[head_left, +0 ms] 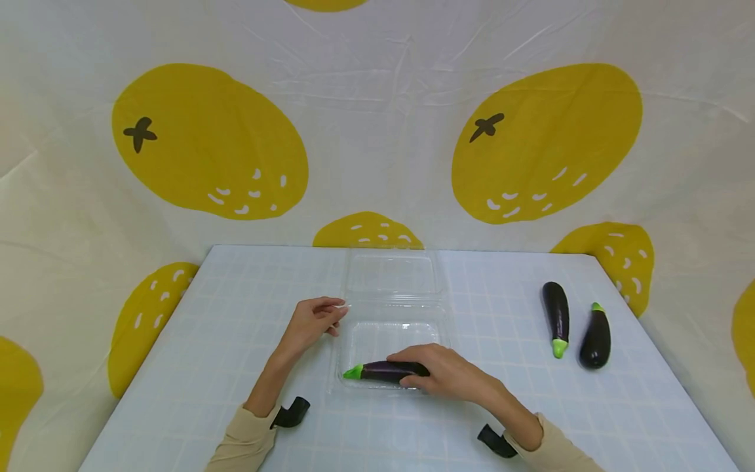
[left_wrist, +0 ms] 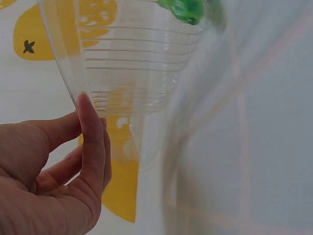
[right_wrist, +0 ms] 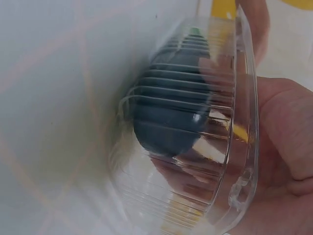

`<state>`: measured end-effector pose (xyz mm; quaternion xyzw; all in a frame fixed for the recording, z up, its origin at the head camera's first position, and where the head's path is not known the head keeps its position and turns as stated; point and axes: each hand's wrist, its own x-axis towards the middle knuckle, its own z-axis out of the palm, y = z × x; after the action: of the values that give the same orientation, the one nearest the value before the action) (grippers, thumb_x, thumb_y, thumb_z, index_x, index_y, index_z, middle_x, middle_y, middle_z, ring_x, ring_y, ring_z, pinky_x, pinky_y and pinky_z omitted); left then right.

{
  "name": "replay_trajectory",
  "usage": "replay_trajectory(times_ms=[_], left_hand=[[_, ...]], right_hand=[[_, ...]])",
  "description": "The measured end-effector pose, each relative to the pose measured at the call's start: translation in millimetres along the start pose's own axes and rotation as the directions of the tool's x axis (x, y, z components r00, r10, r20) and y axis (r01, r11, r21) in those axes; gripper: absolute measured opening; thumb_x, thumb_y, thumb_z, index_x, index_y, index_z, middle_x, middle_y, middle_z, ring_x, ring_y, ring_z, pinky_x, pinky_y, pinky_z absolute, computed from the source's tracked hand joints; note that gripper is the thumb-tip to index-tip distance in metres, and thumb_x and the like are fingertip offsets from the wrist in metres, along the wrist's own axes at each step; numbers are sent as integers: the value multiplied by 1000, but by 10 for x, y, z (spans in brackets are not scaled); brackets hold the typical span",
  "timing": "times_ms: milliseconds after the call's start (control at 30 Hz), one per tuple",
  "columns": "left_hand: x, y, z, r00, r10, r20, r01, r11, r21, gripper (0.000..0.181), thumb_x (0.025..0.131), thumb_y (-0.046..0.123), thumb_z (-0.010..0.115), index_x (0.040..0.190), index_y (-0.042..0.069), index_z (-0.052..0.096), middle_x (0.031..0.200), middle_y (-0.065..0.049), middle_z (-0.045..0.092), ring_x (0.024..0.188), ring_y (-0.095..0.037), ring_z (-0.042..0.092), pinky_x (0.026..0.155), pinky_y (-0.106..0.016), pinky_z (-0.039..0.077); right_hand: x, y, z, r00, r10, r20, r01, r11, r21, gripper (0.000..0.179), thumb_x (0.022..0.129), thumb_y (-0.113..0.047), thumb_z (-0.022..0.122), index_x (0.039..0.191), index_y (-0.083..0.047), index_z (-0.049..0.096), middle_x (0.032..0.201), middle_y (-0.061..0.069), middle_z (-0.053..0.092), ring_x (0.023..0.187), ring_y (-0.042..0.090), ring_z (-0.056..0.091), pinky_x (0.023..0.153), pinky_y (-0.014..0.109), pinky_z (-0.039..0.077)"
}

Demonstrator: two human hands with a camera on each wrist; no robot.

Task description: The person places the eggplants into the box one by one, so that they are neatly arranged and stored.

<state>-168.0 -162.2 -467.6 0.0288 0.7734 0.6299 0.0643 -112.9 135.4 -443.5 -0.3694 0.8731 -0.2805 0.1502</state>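
Note:
A clear plastic clamshell container [head_left: 389, 337] lies on the table with its lid [head_left: 392, 274] folded back, away from me. In the left wrist view, my left hand [left_wrist: 73, 166] pinches the container's side rim between thumb and fingers. My right hand [head_left: 448, 370] grips a dark purple eggplant [head_left: 377, 372] by its thick end, low in the near part of the container. The eggplant lies crosswise, its green stem end pointing left. Through the ribbed clear wall, the right wrist view shows the rounded end of the eggplant [right_wrist: 168, 122] with fingers around it.
To the right on the table lie two more eggplants, one [head_left: 556, 311] with its green stem toward me, the other [head_left: 596, 341] with its stem away. A patterned curtain [head_left: 377, 144] hangs behind the pale checked table [head_left: 248, 282].

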Motion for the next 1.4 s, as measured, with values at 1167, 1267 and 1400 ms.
replay_trajectory(times_ms=[1167, 1267, 1400], left_hand=[[0, 5, 0, 1000, 9, 8, -9, 1000, 14, 32, 99, 8, 69, 123, -12, 66, 102, -30, 68, 66, -17, 65, 64, -23, 59], [-7, 14, 2, 1000, 12, 10, -12, 1000, 19, 32, 99, 8, 69, 123, -12, 67, 101, -29, 69, 66, -18, 65, 64, -23, 59], [-11, 20, 6, 1000, 11, 11, -11, 1000, 10, 32, 99, 8, 69, 124, -12, 66, 101, -29, 69, 66, -18, 65, 64, -24, 59]], right_hand=[[-141, 210, -268, 997, -56, -53, 65, 983, 171, 36, 106, -23, 61, 134, -1, 62, 128, 11, 67, 113, 29, 64, 97, 45, 55], [-168, 234, -303, 993, -73, -96, 88, 982, 166, 33, 105, -21, 62, 132, -2, 64, 126, 12, 67, 112, 30, 64, 96, 45, 56], [-203, 268, -352, 980, -95, -172, 120, 982, 143, 27, 104, -19, 64, 128, -8, 66, 123, 9, 69, 111, 29, 65, 95, 44, 56]])
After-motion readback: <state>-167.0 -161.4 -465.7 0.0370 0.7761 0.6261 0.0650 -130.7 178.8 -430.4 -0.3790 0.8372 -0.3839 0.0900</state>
